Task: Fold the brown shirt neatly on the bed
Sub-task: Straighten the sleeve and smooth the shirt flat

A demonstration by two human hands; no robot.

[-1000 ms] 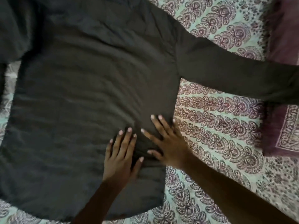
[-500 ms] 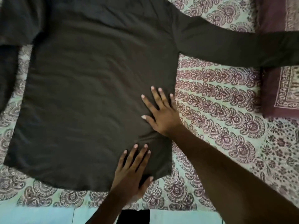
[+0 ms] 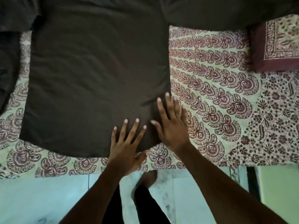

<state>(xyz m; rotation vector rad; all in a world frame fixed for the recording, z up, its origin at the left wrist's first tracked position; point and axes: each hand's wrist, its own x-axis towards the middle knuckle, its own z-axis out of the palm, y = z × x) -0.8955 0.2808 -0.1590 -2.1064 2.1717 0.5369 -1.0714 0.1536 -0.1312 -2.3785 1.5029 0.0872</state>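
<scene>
The brown shirt point(image 3: 97, 75) lies spread flat on the bed, its hem toward me and both sleeves stretched out to the sides at the top of the view. My left hand point(image 3: 127, 146) lies flat with straight, spread fingers on the shirt's near right corner, the palm over the hem. My right hand point(image 3: 172, 125) rests flat beside it on the shirt's right side edge, fingers straight and partly on the bedsheet. Neither hand holds cloth. The collar is out of view.
The bed wears a patterned maroon and pale green sheet point(image 3: 218, 102). A maroon bordered pillow point(image 3: 275, 44) sits at the right under the sleeve end. The bed's near edge runs below the hem, with pale floor point(image 3: 40, 199) and my foot point(image 3: 147, 180) below it.
The view has drawn back toward me, so the shirt's hem and the floor now show. Both hands slid down the right side toward the near corner, staying flat.
</scene>
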